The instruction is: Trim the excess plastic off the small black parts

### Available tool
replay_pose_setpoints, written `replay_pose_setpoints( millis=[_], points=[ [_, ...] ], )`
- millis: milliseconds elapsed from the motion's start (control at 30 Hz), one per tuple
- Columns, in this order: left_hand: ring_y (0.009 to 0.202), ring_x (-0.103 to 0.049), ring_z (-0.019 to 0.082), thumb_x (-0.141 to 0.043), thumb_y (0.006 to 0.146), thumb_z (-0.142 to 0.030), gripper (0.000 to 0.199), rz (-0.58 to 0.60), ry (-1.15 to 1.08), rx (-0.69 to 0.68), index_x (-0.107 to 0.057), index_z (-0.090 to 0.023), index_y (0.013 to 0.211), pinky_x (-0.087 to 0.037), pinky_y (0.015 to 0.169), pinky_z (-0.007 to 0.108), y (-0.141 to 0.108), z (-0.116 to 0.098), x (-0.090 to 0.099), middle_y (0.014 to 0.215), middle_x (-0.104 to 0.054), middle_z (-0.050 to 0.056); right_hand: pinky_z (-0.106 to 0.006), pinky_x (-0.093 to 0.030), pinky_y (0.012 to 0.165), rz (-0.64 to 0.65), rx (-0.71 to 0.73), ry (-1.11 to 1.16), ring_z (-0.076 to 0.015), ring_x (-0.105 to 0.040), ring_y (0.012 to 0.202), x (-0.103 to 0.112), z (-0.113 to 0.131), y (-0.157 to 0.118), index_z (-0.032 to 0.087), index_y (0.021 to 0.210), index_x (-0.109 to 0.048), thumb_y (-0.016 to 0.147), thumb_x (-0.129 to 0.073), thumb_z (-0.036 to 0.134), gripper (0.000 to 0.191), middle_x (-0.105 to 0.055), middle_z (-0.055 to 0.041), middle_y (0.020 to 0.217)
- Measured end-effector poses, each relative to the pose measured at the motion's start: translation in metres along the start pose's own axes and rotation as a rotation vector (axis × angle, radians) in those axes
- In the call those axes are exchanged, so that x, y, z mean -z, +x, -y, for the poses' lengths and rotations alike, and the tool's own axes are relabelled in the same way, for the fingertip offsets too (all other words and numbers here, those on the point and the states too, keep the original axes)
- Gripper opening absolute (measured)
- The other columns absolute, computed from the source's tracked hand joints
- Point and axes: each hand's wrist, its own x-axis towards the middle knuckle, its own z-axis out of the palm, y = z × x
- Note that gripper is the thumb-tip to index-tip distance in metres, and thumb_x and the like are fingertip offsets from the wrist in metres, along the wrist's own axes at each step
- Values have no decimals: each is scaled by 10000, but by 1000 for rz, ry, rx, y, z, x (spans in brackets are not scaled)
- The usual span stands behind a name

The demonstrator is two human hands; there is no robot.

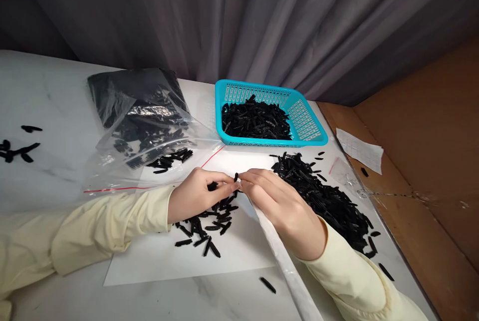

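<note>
My left hand [204,188] and my right hand [275,201] meet at the fingertips over a white sheet [149,256]. Between the fingertips a small black piece [236,177] sticks up, pinched by both hands. Another dark piece [212,186] shows between the thumb and fingers of my left hand. A long white strip [282,256] runs from under my right hand to the bottom edge. Loose black pieces [205,226] lie scattered on the sheet below my left hand.
A blue basket [318,134] holds many black pieces. Left of it lies a clear zip bag [149,111] with black contents. A large black heap [329,196] spreads right of my right hand. Crumpled paper [359,150] rests on the cardboard [407,216]; a grey curtain [224,16] hangs behind.
</note>
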Motion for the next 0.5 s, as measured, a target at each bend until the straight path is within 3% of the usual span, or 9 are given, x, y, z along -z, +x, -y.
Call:
replay_pose_setpoints(
  millis=[200, 500],
  points=[
    [546, -395, 87, -499, 808, -323, 253, 2, -22, 6, -635, -116, 759, -347, 535, 188, 0, -1, 0, 561, -455, -38, -352, -507, 749, 34, -8, 28, -226, -589, 844, 4, 3, 2, 57, 818, -612, 908, -345, 66, 282, -648, -156, 849],
    [472, -295, 62, -445, 837, -260, 321, 101, 77, -130, -453, -146, 536, -280, 455, 173, -2, -2, 0, 482, -337, -65, -343, -495, 714, 169, 116, -64, -225, -586, 812, 12, 1, 4, 99, 742, -584, 910, -304, 61, 329, -618, -116, 740]
  ],
)
